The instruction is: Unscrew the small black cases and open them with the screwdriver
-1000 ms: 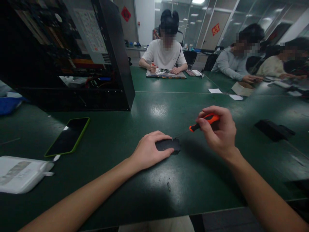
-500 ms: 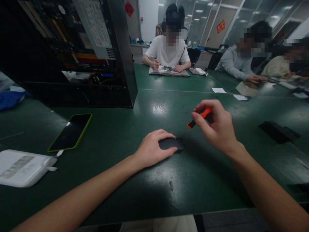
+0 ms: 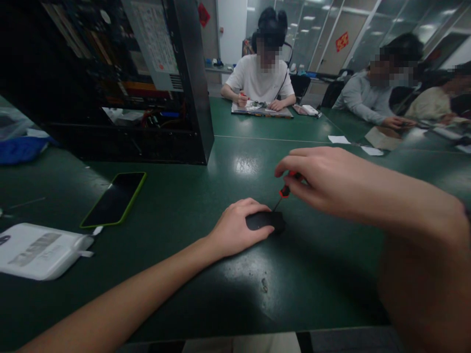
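My left hand (image 3: 235, 228) lies on the green table and grips a small black oblong case (image 3: 261, 220), thumb along the near side and fingers along the far side. My right hand (image 3: 316, 179) is closed around a red and black screwdriver (image 3: 284, 191), whose handle is partly hidden by the fingers. The thin shaft slants down to the far edge of the case, near its right end. Whether the tip sits in a screw or a seam is too small to tell.
An open black computer tower (image 3: 201, 98) stands at the back left. Left of my hands are a phone in a green case (image 3: 115, 200) and a white power bank (image 3: 40, 255) with a cable. Across the table a person (image 3: 263, 73) works on a flat panel; others sit at right.
My right hand has turned over and its forearm has swung up, tilting the screwdriver more upright. The forearm now covers a black object at right. My left hand keeps its grip.
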A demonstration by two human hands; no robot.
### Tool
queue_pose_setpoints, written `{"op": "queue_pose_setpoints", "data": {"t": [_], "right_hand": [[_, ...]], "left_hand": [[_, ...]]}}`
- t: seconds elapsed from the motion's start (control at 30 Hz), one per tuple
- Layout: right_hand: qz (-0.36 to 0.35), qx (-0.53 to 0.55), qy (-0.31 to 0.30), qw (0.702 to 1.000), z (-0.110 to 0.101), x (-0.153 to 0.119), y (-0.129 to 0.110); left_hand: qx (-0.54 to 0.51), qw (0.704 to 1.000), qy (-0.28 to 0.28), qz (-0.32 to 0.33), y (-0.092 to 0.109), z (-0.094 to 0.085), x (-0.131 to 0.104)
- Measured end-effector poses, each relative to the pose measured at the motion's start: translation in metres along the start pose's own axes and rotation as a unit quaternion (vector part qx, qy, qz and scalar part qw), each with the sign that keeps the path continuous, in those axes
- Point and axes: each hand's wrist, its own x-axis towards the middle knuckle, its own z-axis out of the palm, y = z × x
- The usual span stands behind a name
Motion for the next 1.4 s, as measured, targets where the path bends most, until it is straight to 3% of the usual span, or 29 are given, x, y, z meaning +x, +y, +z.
{"op": "queue_pose_setpoints", "data": {"t": [0.2,0.37,0.53,0.67,0.9,1.1,1.3,1.4], "right_hand": [[-0.106,0.119,-0.049,0.986,0.000,0.005,-0.004],[-0.056,0.101,0.018,0.993,0.008,0.012,0.006],[-0.050,0.089,0.008,0.995,0.009,0.003,0.025],[-0.005,0.039,0.012,0.999,0.013,0.006,0.026],[-0.083,0.071,-0.003,0.994,0.008,0.008,0.012],[-0.045,0.030,0.016,0.998,0.013,0.009,0.012],[-0.100,0.085,0.002,0.991,0.009,0.007,0.009],[-0.058,0.057,0.019,0.997,0.009,0.007,0.010]], "left_hand": [[-0.018,1.000,0.008,0.005,0.000,0.000,0.001],[-0.010,1.000,0.005,0.001,0.001,-0.001,0.001],[-0.007,1.000,0.001,0.010,0.001,-0.002,0.000],[-0.010,1.000,0.000,0.004,0.001,-0.002,0.000],[-0.018,1.000,-0.003,0.000,0.004,-0.004,0.001],[-0.013,1.000,0.000,-0.002,0.004,-0.004,0.001],[0.010,1.000,-0.006,0.016,0.002,-0.005,0.000],[0.015,1.000,-0.010,0.019,0.000,-0.004,-0.001]]}}
